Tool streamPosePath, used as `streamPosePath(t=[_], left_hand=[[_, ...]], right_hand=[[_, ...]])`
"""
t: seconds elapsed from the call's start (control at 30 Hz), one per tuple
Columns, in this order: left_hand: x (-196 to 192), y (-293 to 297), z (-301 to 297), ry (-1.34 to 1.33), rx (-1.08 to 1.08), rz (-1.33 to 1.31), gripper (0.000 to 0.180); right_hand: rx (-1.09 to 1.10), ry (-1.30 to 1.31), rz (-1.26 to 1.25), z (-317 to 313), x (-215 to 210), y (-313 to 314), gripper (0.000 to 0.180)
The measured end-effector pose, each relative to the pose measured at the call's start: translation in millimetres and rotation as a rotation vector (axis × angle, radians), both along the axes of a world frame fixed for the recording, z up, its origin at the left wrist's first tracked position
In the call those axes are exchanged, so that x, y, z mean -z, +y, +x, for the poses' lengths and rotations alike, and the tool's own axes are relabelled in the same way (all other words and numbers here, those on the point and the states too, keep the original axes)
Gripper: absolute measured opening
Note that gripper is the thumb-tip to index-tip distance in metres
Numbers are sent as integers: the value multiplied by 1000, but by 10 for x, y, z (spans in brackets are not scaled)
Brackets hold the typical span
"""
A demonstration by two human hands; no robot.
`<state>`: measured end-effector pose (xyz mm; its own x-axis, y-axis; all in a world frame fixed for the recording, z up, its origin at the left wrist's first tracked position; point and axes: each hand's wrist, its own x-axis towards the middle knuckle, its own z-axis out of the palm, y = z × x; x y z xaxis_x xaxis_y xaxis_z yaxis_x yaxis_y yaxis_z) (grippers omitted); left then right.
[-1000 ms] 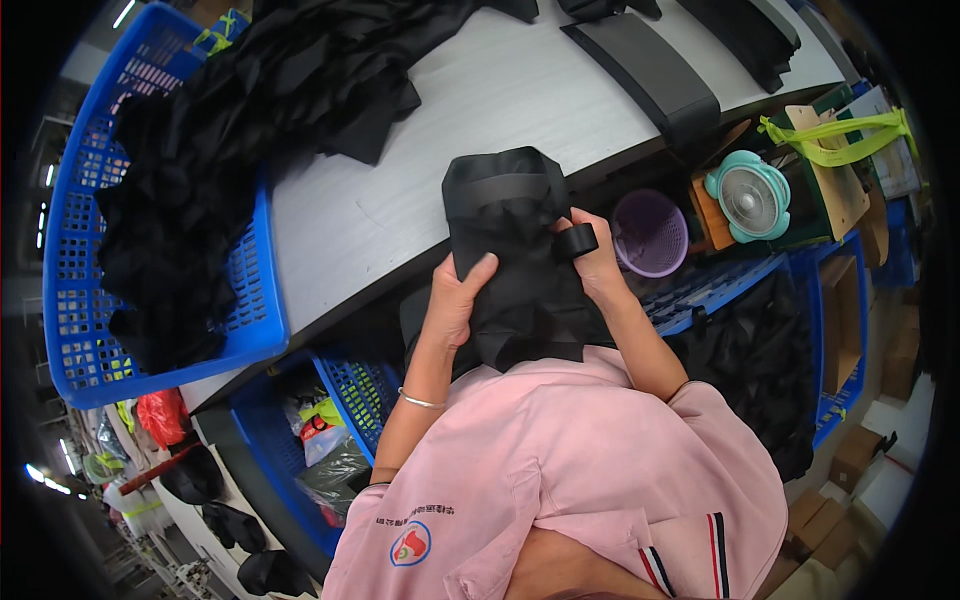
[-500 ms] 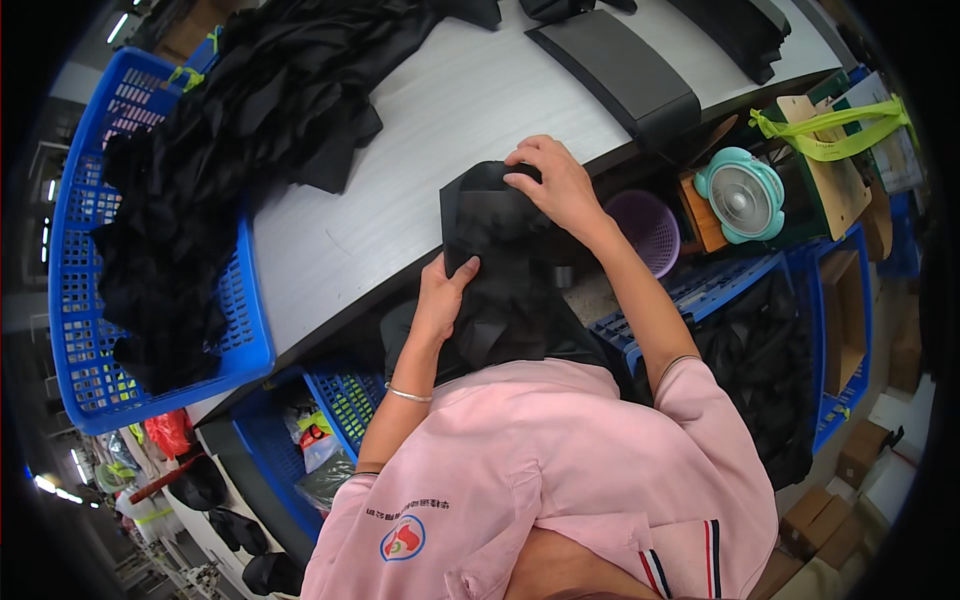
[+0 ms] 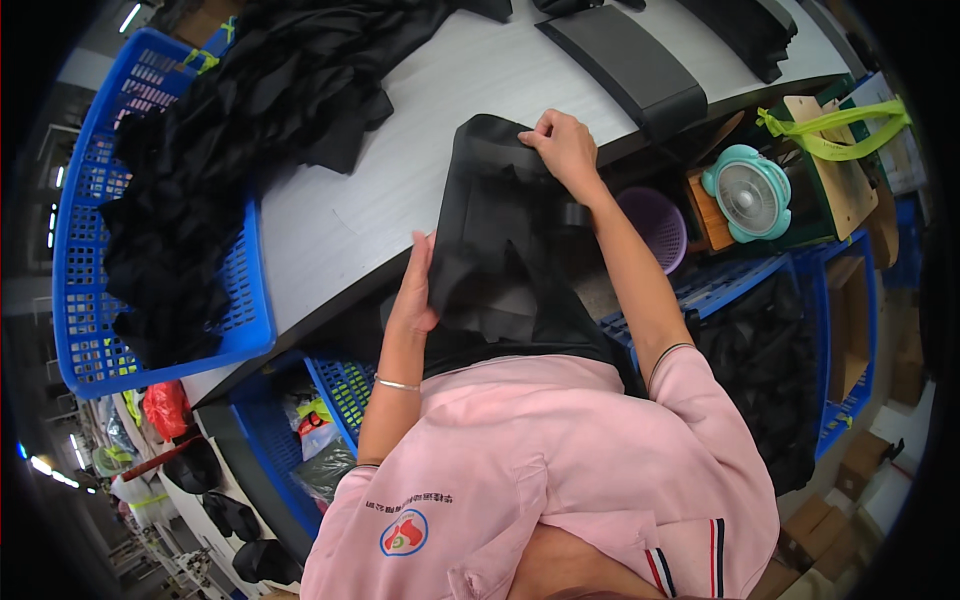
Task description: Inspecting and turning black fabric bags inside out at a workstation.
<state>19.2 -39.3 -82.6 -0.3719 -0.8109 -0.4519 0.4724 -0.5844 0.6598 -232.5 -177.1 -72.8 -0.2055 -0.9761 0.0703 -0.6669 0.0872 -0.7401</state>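
Note:
A black fabric piece (image 3: 480, 210) lies spread from my lap up over the table's near edge, its left side fairly straight and its top corner rounded. Thumb and fingers of my right hand (image 3: 563, 150) pinch its upper right edge. Along its lower left side is my left hand (image 3: 414, 285), fingers stretched out and pressed lightly beside the cloth without gripping it. A small dark cylindrical thing (image 3: 574, 217) shows by my right wrist; I cannot tell what it is.
A blue basket (image 3: 262, 325) at left overflows with black fabric pieces (image 3: 300, 90) onto the pale table (image 3: 330, 230). A grey-black folded stack (image 3: 630, 70) lies at the far right. Beyond the table edge are a purple bin (image 3: 652, 230), a teal fan (image 3: 746, 193) and blue crates (image 3: 845, 340).
The fabric's folded-over top has been opened out flat and sits farther up the table. My left hand has let go of its edge and straightened its fingers; my right hand moved slightly farther away.

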Motion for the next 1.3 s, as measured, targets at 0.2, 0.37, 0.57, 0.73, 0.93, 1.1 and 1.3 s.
streamPosePath(t=[0.2,0.37,0.57,0.73,0.93,1.1,1.3], left_hand=[[171,644,241,-89,-19,-213,47],[277,772,162,-210,-119,3,17],[290,680,99,-395,-126,-18,26],[304,653,58,-432,-193,-61,28],[265,626,6,-405,-309,-129,24],[253,669,102,-463,-285,-135,22],[329,702,199,-456,-260,-144,25]], right_hand=[[18,54,44,9,54,-107,28],[72,46,12,43,76,-70,29],[92,51,10,47,77,-66,30],[100,72,15,39,96,-67,31],[108,92,10,43,115,-91,30],[99,127,31,44,95,-119,30],[113,188,-38,68,172,-156,31]])
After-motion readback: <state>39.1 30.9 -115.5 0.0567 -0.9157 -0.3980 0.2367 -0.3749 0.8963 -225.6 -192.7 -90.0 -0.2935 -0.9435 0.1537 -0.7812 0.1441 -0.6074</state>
